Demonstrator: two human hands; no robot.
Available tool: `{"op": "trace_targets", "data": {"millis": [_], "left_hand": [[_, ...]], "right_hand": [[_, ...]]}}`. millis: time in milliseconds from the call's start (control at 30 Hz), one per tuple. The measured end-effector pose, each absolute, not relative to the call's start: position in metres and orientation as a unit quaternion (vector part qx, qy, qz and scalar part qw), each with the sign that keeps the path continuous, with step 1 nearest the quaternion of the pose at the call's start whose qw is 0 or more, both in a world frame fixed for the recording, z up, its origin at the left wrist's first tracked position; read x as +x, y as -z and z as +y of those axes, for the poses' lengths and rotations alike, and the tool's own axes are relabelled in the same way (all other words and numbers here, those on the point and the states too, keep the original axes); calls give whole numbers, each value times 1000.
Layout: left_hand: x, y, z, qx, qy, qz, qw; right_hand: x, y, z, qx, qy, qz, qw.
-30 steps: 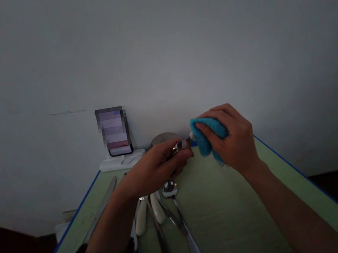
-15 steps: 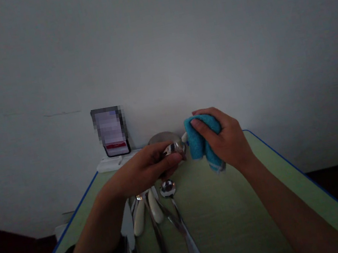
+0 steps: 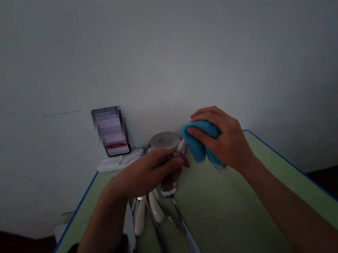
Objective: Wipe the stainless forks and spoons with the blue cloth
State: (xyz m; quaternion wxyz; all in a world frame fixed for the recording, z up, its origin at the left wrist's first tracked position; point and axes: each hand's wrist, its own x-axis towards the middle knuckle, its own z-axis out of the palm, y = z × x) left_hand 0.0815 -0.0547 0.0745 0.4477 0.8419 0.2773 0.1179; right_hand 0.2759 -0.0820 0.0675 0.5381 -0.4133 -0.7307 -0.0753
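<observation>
Over the table, my left hand [image 3: 153,170] pinches a white-handled spoon, its bowl now mostly covered by the fingers. The spoon's pale handle [image 3: 181,145] sticks out to the right toward a blue cloth [image 3: 195,144]. My right hand [image 3: 225,134] is closed round that folded cloth, which touches or nearly touches the handle's end. Below my left hand lies loose cutlery: a metal spoon [image 3: 189,239], pieces with white handles [image 3: 140,217], and a knife blade [image 3: 129,228] beside my left forearm.
A round metal dish [image 3: 164,138] stands at the back against the wall. Left of it, a phone [image 3: 114,131] is propped upright, with a white flat stand [image 3: 107,164] at its foot. The green table [image 3: 236,219] has a blue edge.
My left hand has turned the spoon, so its shiny bowl is hidden and more white handle shows. The cloth has slid slightly left and down in my right hand.
</observation>
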Motion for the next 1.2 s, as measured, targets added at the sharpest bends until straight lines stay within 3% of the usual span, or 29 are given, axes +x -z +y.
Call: {"op": "trace_targets", "data": {"millis": [233,467,633,833,1200], "left_hand": [[75,-72,-52,857,-115,285,414],[81,-73,-55,862,-165,285,385],[75,-77,-58,870,-129,285,382],[71,-77,-56,863,-123,303,384],[76,-77,-56,862,-152,342,343]], "right_hand": [[284,-64,-78,-459,144,-642,597],[275,-66,-83,-409,113,-744,516],[294,-71,-81,-452,159,-652,588],[294,-69,-81,-464,114,-649,592],[291,-66,-82,-407,157,-755,489]]}}
